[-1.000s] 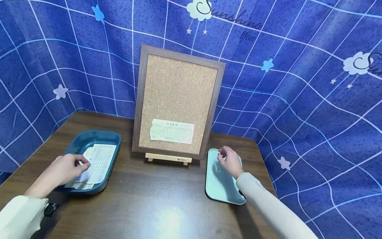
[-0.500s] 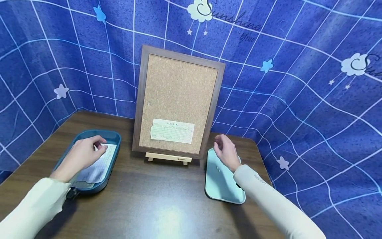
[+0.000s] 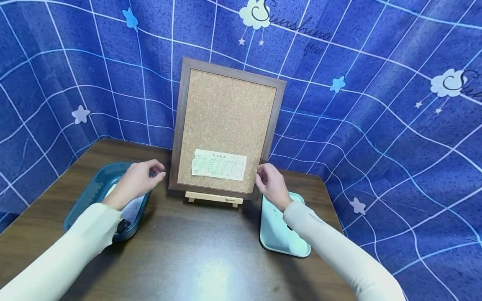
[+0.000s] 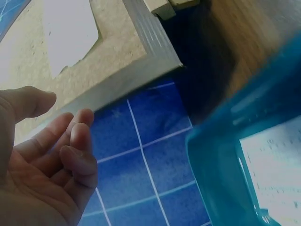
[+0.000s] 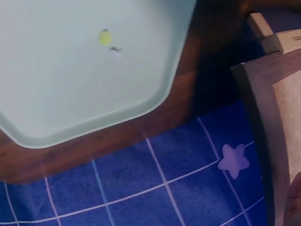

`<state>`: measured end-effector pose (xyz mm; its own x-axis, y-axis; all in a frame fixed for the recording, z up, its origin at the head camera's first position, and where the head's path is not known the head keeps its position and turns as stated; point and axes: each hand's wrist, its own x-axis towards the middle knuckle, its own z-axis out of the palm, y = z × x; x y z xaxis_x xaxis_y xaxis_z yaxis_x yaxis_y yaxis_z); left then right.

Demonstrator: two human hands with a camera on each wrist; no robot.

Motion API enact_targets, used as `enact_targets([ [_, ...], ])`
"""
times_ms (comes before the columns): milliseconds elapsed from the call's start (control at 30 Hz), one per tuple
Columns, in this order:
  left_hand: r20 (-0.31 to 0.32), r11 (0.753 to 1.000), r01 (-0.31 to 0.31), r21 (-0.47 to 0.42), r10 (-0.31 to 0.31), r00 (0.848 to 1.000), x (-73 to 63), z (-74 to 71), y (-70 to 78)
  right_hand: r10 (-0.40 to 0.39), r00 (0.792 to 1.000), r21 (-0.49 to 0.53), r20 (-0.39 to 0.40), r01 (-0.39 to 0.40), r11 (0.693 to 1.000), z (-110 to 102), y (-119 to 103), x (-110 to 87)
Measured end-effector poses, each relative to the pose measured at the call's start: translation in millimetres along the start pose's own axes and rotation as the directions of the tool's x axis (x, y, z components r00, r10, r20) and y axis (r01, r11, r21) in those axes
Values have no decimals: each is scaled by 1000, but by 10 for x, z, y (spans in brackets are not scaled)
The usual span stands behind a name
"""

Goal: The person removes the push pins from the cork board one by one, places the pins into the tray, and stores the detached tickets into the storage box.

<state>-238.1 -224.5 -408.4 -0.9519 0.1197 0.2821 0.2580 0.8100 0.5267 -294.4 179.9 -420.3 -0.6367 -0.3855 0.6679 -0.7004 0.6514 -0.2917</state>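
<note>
A framed cork board (image 3: 229, 104) bears a printed paper slip (image 3: 219, 165) near its bottom. My left hand (image 3: 137, 179) is left of the board, above the dark blue tray (image 3: 80, 207); its thumb and fingers are apart with nothing between them in the left wrist view. My right hand (image 3: 273, 186) is at the board's lower right edge, fingers bent; whether its fingertips pinch something small is unclear. Behind it lies a pale green tray (image 3: 282, 242). Two small pins, one a yellow pin (image 5: 104, 37), lie in this tray in the right wrist view.
Paper sheets (image 4: 277, 165) lie in the dark blue tray, partly hidden by my left arm in the head view. A wooden stand (image 3: 214, 198) supports the board on the brown table (image 3: 180, 251). Blue patterned cloth (image 3: 113, 75) hangs behind and to the sides.
My left hand has risen from over the papers and moved right toward the board. My right hand has left the pale tray and moved left to the board's edge.
</note>
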Motion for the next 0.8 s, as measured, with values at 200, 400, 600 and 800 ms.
enact_targets([
  [200,-16,1000,-19,11,19,1000,177,149,116,-36,999,-3,13,36,999,83,-90,105],
  [400,-42,999,-48,-4,48,998,304,221,235,-39,999,-23,23,40,999,160,-181,229],
  [600,-31,999,-24,-25,23,999,402,265,306,-48,998,-25,34,49,998,252,-282,364],
  [800,-2,999,41,-34,-41,999,486,343,292,-20,994,-43,105,24,999,368,-376,450],
])
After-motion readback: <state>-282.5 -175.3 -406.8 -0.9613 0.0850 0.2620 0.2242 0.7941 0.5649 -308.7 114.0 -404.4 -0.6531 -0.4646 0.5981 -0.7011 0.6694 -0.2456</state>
